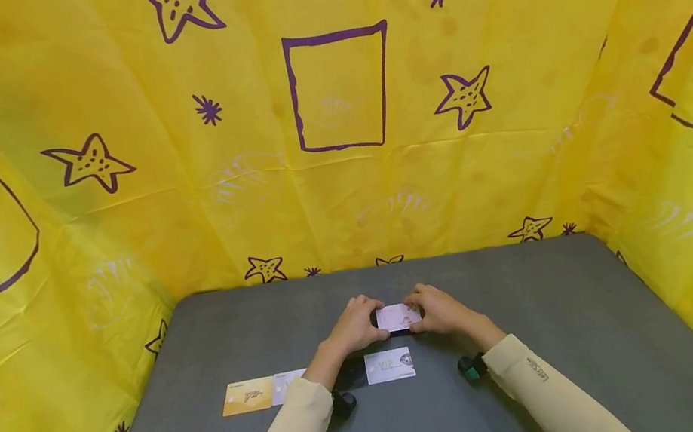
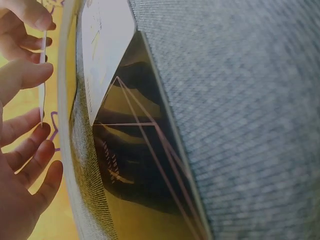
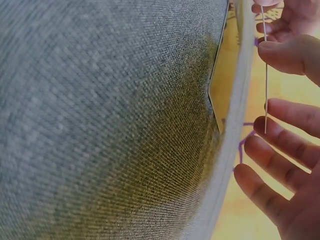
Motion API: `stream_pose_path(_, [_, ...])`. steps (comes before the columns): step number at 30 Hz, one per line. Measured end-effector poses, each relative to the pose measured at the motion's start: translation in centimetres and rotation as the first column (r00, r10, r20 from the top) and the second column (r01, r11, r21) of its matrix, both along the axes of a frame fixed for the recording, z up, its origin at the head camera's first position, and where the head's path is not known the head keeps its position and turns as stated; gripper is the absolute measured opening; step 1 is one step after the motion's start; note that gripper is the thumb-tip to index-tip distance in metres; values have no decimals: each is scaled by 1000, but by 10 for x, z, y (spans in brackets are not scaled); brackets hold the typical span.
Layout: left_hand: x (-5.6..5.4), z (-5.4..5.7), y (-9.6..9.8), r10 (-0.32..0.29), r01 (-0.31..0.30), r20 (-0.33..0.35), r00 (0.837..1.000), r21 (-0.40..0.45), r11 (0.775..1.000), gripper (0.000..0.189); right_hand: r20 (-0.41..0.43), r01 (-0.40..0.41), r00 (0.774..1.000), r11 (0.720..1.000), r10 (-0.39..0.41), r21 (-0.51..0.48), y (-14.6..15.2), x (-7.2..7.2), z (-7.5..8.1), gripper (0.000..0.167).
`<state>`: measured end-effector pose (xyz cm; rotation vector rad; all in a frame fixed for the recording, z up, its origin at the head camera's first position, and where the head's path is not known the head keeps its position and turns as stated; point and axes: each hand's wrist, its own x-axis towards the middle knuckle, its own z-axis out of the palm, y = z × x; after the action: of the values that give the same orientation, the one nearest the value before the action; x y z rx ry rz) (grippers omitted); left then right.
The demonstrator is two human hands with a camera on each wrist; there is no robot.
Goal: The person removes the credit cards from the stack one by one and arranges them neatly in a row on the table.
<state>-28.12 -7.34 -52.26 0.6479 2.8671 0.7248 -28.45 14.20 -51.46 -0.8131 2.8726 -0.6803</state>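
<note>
Between both hands a pale card [image 1: 398,317] with faint print is held up by its short sides; the wrist views show it edge-on. My left hand [image 1: 359,325] pinches its left end between thumb and fingers. My right hand [image 1: 441,309] pinches the right end the same way, its lower fingers spread in the right wrist view. Nearer me on the table lie a gold card [image 1: 248,397], a whitish card [image 1: 288,385] partly hidden by the left forearm, a glossy black card [image 2: 145,155], and a white card [image 1: 390,365] touching it.
The grey table [image 1: 553,380] has a yellow cloth [image 1: 351,200] with purple drawings behind it and on both sides. Dark wrist devices [image 1: 472,368] sit under both wrists. A dark patch shows beneath the held card; I cannot tell if it is shadow or another card.
</note>
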Motion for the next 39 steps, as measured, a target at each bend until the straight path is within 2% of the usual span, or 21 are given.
stream_pose_path(6, [0, 1, 0, 6, -6, -17, 1000, 5, 1000, 53, 7, 8, 1000, 1000, -8, -2, 0, 0, 3, 46])
stream_pose_path(12, [2, 3, -1, 24, -23, -17, 1000, 44, 999, 54, 3, 18, 1000, 1000, -18, -22, 1, 1, 3, 47])
stream_pose_path(20, [7, 8, -2, 36, -36, -7, 999, 68, 997, 54, -42, 11, 999, 997, -14, -71, 3, 7, 3, 46])
stream_pose_path(39, [16, 14, -3, 42, -36, -49, 998, 127, 991, 53, -115, 95, 987, 988, -108, -120, 0, 23, 5, 52])
